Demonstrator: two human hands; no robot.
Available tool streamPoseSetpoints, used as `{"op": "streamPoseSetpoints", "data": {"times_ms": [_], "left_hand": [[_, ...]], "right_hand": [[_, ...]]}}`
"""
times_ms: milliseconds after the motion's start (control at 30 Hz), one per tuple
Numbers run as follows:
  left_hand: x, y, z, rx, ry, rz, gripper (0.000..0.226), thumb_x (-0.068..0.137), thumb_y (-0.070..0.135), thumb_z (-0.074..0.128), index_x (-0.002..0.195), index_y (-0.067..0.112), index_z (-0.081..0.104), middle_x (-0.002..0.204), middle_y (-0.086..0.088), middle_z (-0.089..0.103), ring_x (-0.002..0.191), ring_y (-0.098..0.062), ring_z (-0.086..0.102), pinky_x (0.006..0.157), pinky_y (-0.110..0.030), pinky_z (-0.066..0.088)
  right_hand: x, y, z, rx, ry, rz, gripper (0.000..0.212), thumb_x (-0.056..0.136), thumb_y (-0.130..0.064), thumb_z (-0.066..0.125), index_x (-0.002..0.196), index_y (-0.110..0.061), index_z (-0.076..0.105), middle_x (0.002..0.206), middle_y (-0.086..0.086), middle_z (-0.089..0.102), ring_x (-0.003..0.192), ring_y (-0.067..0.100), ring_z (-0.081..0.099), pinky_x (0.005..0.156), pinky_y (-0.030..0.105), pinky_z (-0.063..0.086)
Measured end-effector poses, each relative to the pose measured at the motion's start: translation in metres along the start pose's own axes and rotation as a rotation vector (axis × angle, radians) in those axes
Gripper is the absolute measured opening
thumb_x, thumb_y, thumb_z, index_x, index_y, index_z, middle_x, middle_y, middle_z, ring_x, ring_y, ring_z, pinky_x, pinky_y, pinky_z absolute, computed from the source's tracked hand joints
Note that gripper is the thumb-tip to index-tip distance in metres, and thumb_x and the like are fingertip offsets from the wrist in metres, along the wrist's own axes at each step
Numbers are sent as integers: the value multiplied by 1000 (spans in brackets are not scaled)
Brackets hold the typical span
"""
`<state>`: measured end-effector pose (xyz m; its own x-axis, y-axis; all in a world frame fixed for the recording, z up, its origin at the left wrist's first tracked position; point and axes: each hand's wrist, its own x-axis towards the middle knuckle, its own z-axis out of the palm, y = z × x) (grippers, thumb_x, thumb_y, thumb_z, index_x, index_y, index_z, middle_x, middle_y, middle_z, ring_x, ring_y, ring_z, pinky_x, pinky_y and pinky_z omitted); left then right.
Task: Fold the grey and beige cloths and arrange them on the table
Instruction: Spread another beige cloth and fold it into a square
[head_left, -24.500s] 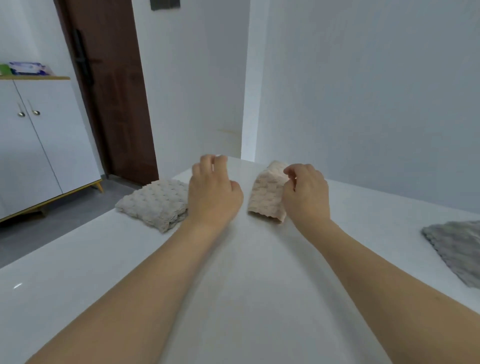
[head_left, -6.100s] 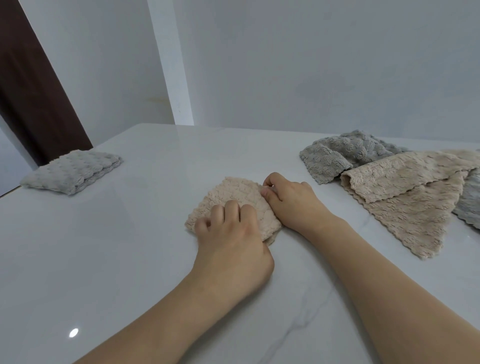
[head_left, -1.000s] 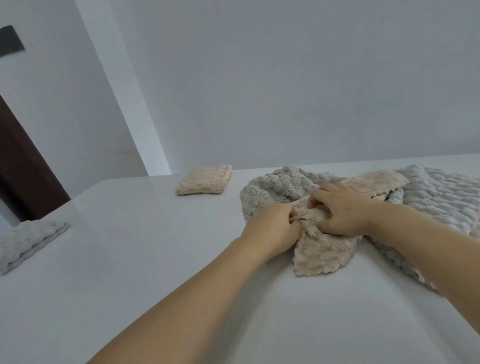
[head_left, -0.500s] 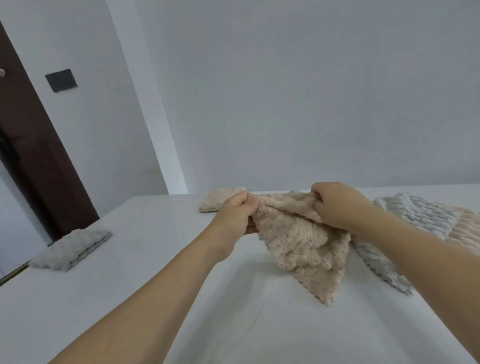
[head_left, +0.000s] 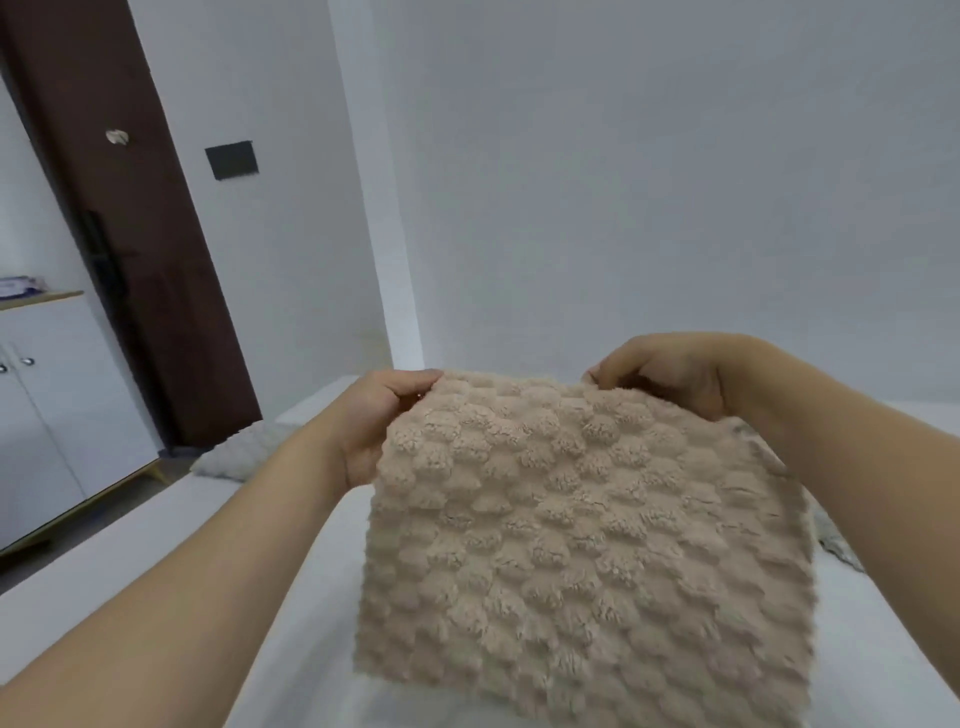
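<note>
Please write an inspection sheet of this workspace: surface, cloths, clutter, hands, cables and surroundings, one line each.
Surface: white table, glossy, bare where it shows.
Job's things: beige cloth held up and spread open, unfolded; folded grey cloth at the far left edge; a bit of another grey cloth behind the right forearm.
Clutter: nothing seen.
Grips: left hand pinches the beige cloth's upper left corner; right hand its upper right edge.
Cables: nothing seen.
Surroundings: dark brown door, black wall plate, white cabinet, plain white walls.
</note>
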<state>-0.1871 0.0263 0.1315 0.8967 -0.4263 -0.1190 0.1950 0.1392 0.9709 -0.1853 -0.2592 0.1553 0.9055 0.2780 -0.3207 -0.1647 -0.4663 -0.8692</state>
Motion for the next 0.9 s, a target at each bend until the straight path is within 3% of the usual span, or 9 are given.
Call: {"op": "streamPoseSetpoints", "data": {"times_ms": [67, 133, 233, 333, 567, 700, 767, 833, 900], "left_hand": [[12, -20, -27, 188, 55, -61, 30, 98, 18, 48, 76, 10, 66, 71, -6, 60, 63, -21, 60, 65, -32, 51], [27, -42, -48, 484, 152, -112, 24, 100, 21, 48, 80, 11, 59, 71, -6, 56, 60, -21, 55, 59, -31, 49], [57, -81, -80, 732, 263, -170, 23, 98, 20, 55, 79, 8, 56, 66, -10, 55, 50, -22, 53, 52, -29, 48], [83, -105, -95, 759, 397, -126, 22, 96, 18, 59, 77, 7, 57, 63, -9, 54, 46, -20, 48, 44, -23, 40], [138, -113, -105, 685, 567, 40, 17, 99, 19, 42, 84, 13, 49, 73, -6, 52, 59, -20, 45, 53, -30, 37], [142, -118, -104, 979, 564, 29, 12, 89, 9, 45, 78, 13, 43, 69, -1, 45, 59, -22, 42, 52, -30, 29], [139, -120, -97, 1256, 634, 128, 7, 91, 12, 45, 97, 12, 48, 89, -3, 55, 77, -25, 53, 61, -35, 41], [139, -122, -85, 1502, 668, 334, 27, 90, 9, 45, 117, 11, 48, 111, -7, 53, 96, -28, 52, 78, -38, 43], [141, -122, -68, 1467, 604, 502, 39, 90, 4, 43, 129, 9, 48, 126, -9, 50, 110, -28, 49, 91, -36, 39]], "right_hand": [[21, 11, 14, -124, -76, 158, 7, 81, -13, 59, 77, -9, 55, 73, 9, 52, 57, 21, 52, 52, 25, 45], [46, 29, 23, -443, -22, 236, 15, 82, -19, 63, 75, -7, 58, 72, 12, 56, 57, 23, 50, 53, 25, 42], [90, 55, 45, -878, 81, 228, 22, 87, -16, 58, 97, 1, 68, 92, 15, 70, 70, 22, 54, 64, 28, 45], [125, 78, 56, -898, 238, 160, 26, 92, -8, 49, 108, -1, 67, 109, 14, 68, 87, 25, 61, 76, 32, 50], [179, 99, 58, -1027, 508, -14, 27, 93, -9, 40, 113, -17, 56, 109, 5, 59, 92, 24, 57, 78, 37, 51], [189, 117, 57, -1167, 594, -59, 32, 90, -7, 41, 119, -15, 53, 115, 8, 52, 104, 29, 50, 84, 36, 41], [191, 119, 59, -1211, 643, -73, 32, 90, -8, 43, 120, -15, 53, 119, 8, 50, 111, 29, 47, 93, 38, 39], [189, 111, 64, -1233, 688, -100, 33, 92, -13, 44, 124, -14, 53, 124, 8, 50, 117, 29, 45, 99, 39, 35], [184, 99, 74, -1164, 700, -160, 35, 97, -18, 38, 128, -12, 50, 131, 8, 50, 121, 28, 45, 104, 40, 33]]}}
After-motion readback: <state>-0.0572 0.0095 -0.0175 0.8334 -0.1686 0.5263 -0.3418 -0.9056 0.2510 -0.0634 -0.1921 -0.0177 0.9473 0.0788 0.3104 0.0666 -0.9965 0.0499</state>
